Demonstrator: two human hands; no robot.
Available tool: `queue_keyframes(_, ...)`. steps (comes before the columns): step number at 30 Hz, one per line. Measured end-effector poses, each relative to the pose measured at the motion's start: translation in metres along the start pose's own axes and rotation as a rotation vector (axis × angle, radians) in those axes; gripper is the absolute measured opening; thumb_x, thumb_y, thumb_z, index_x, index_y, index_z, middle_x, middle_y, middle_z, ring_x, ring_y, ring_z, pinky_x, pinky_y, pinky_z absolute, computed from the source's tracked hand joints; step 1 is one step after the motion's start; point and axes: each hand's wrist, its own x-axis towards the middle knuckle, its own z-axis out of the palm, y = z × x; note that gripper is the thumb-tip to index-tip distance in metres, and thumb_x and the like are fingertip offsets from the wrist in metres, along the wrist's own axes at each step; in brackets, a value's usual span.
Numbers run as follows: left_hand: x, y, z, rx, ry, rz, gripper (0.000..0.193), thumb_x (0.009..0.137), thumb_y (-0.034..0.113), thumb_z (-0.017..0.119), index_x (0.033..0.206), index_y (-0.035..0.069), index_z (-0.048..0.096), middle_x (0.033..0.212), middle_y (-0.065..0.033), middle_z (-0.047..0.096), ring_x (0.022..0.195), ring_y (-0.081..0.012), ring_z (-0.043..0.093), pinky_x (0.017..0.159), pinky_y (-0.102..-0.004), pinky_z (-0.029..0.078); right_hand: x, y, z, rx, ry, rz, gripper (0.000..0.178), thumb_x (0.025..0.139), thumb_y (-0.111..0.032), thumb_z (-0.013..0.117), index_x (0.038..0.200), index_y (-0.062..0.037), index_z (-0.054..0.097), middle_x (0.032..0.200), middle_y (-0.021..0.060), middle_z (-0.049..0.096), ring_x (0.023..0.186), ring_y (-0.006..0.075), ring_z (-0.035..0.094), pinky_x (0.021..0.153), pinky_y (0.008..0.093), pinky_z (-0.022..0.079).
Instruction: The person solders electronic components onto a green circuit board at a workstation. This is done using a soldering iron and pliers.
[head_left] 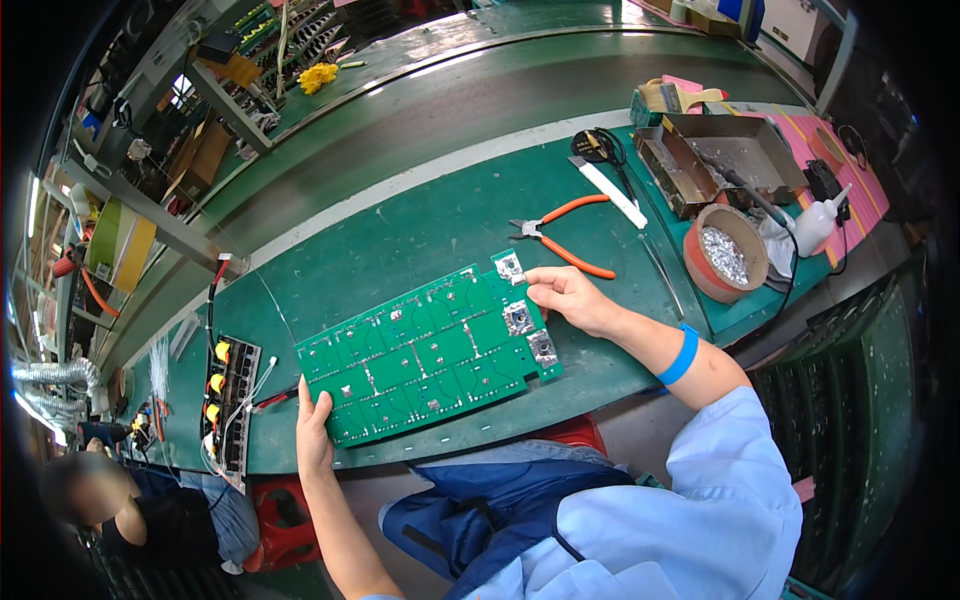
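Note:
Between my hands is a large green circuit board (420, 355), tilted above the green bench, its soldered side facing up. My left hand (314, 430) grips its left end, the thumb on top and the other fingers hidden beneath. At the right end, my right hand (570, 298) pinches the edge next to one of several silvery square pads. Beyond the board lie orange-handled cutting pliers (560, 232), jaws toward the left. A white-handled knife (612, 194) and thin tweezers (662, 272) rest to their right.
A round pot of silvery bits (725, 255), a metal tray (740, 150), a brush (675, 97) and a white squeeze bottle (820, 222) stand at the right. At the left is a black wired assembly (232, 410) with yellow parts. Another person (150, 515) sits at lower left.

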Motion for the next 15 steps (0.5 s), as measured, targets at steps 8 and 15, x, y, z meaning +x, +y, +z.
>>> queue_keyframes(8, 0.0021, 0.0004, -0.0021, 0.014, 0.03, 0.015, 0.051, 0.085, 0.012, 0.047, 0.129, 0.005, 0.024, 0.122, -0.0062, 0.04, 0.107, -0.0165, 0.042, 0.09, -0.0281, 0.034, 0.0042, -0.0005, 0.0021, 0.011, 0.013, -0.018, 0.023, 0.086, -0.016, 0.044, 0.102, -0.0009, 0.053, 0.075, -0.0016, 0.055, 0.064, 0.0041, 0.049, 0.057, 0.0194, 0.04)
queue_keyframes(15, 0.0014, 0.0046, 0.0059, 0.105, 0.044, -0.086, 0.047, 0.086, 0.012, 0.044, 0.129, 0.005, 0.026, 0.121, -0.0079, 0.041, 0.107, -0.0167, 0.04, 0.091, -0.0268, 0.03, 0.0086, 0.0038, -0.0017, 0.073, 0.119, 0.054, 0.023, 0.086, -0.014, 0.045, 0.102, -0.0004, 0.054, 0.078, -0.0005, 0.057, 0.064, 0.0043, 0.049, 0.057, 0.0193, 0.04)
